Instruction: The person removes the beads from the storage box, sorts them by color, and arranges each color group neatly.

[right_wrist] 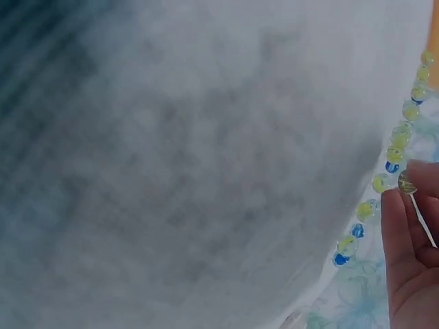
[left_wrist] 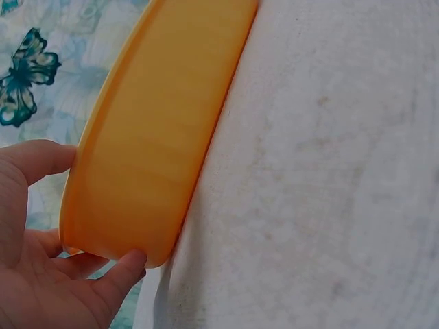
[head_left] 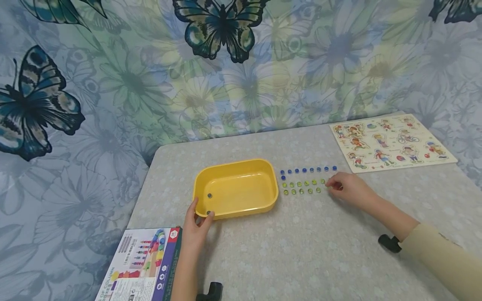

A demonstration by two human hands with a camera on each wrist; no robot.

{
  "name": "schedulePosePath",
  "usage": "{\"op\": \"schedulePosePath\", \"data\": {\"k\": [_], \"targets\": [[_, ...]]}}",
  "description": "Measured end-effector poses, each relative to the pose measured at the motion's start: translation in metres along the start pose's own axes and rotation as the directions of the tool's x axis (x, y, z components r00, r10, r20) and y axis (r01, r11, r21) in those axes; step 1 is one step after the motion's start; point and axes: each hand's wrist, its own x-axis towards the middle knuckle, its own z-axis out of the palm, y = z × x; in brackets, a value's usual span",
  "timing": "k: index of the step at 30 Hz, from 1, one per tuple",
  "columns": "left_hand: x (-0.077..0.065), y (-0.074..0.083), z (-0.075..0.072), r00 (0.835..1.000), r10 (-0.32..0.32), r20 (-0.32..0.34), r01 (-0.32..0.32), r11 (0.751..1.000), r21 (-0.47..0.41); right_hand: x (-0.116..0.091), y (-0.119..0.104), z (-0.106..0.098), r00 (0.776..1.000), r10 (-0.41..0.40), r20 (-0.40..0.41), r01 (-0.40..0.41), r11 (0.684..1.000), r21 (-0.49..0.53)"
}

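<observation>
A yellow plastic tray [head_left: 237, 212] lies on the table, and my left hand [head_left: 197, 228] grips its near left corner, thumb at the rim. In the left wrist view the fingers of my left hand [left_wrist: 62, 274] hold the tray's end wall [left_wrist: 147, 151]. Two dark marbles [head_left: 209, 195] sit inside, at the left end. Right of the tray are rows of small glass marbles: blue ones [head_left: 304, 170] behind, yellow-green ones [head_left: 299, 184] in front. At the right end of these rows, my right hand [head_left: 350, 188] pinches a yellowish clear marble [right_wrist: 407, 181] between thumb and fingertip.
A printed box [head_left: 147, 263] lies at the near left, beside my left forearm. A board with cartoon children [head_left: 391, 144] rests at the far right. Behind the table [head_left: 293, 251] hangs a butterfly-and-flower cloth [head_left: 241, 92].
</observation>
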Motion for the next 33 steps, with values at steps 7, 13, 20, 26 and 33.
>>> {"op": "schedulePosePath", "data": {"k": [7, 13, 20, 26, 33], "targets": [[0.000, -0.001, 0.000, 1.000, 0.009, 0.000, -0.009, 1.000, 0.000, 0.010, 0.008, 0.009, 0.999, -0.020, 0.049, 0.022, 0.999, -0.049], [-0.002, -0.002, 0.002, 1.000, 0.030, 0.004, -0.030, 1.000, -0.008, 0.012, 0.009, 0.010, 0.997, -0.019, 0.078, 0.025, 0.997, -0.069], [-0.002, -0.004, 0.002, 0.998, 0.061, -0.008, -0.061, 0.998, 0.007, 0.010, 0.009, 0.011, 0.997, -0.015, 0.079, 0.019, 0.999, -0.049], [-0.003, -0.004, 0.001, 0.997, 0.076, -0.006, -0.076, 0.997, 0.000, 0.010, 0.007, 0.010, 0.996, 0.003, 0.085, -0.002, 1.000, -0.022], [-0.003, -0.004, 0.000, 0.998, 0.067, -0.007, -0.067, 0.998, 0.003, 0.007, 0.003, 0.006, 0.997, -0.002, 0.081, 0.004, 1.000, -0.023]]}}
